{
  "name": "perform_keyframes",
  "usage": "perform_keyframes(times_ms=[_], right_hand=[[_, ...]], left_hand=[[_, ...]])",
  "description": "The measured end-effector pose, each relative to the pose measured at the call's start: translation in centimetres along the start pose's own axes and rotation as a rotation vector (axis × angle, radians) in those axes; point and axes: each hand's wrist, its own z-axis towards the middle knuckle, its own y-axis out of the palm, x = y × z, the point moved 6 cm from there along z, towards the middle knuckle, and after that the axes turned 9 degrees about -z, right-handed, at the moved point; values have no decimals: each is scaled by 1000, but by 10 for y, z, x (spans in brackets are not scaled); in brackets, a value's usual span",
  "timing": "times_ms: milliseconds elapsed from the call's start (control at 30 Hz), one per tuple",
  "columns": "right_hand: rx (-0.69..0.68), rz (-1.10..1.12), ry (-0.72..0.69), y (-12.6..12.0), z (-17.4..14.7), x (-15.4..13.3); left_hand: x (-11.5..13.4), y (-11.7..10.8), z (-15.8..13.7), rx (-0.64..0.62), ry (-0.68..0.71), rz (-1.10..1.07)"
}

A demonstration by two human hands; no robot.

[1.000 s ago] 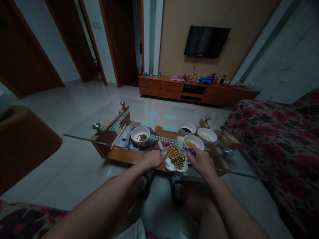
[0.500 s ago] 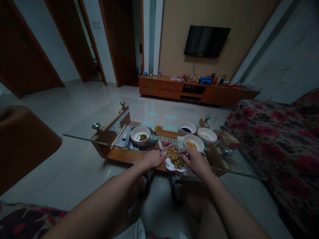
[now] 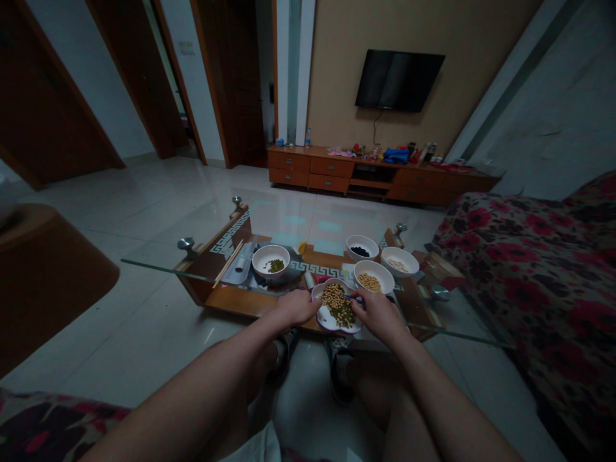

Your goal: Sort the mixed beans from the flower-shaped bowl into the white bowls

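Bean dish (image 3: 326,316) sits between both hands; left hand (image 3: 296,307) grips its rim, right-hand (image 3: 380,314) grip unclear.

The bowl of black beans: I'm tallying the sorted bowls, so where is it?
In the head view, the bowl of black beans sits farthest back on the glass table, right of centre, beside the pale-bean bowl.

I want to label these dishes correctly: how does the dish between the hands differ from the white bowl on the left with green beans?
The flower-shaped dish has a scalloped rim; the left bowl is plainly round. The dish holds a big mixed heap of yellow and green beans; the bowl holds only a few green ones. The left hand touches the dish and the right hand reaches over it; the bowl stands untouched. Both are white and stand on the glass table.
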Motion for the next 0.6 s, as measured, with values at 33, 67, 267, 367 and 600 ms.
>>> perform_keyframes(times_ms=[33,67,267,367,600], right_hand=[[1,0,-2,0,0,0],[5,-1,-2,0,0,0],[20,-3,-7,0,-1,-1],[22,12,-12,0,0,-1],[128,42,24,-9,-2,10]], left_hand=[[0,0,0,0,1,-3],[0,0,0,0,4,-4],[0,0,-1,-4,-5,-1],[1,-1,-1,-4,3,-5],[1,-1,-1,-8,7,-2]])
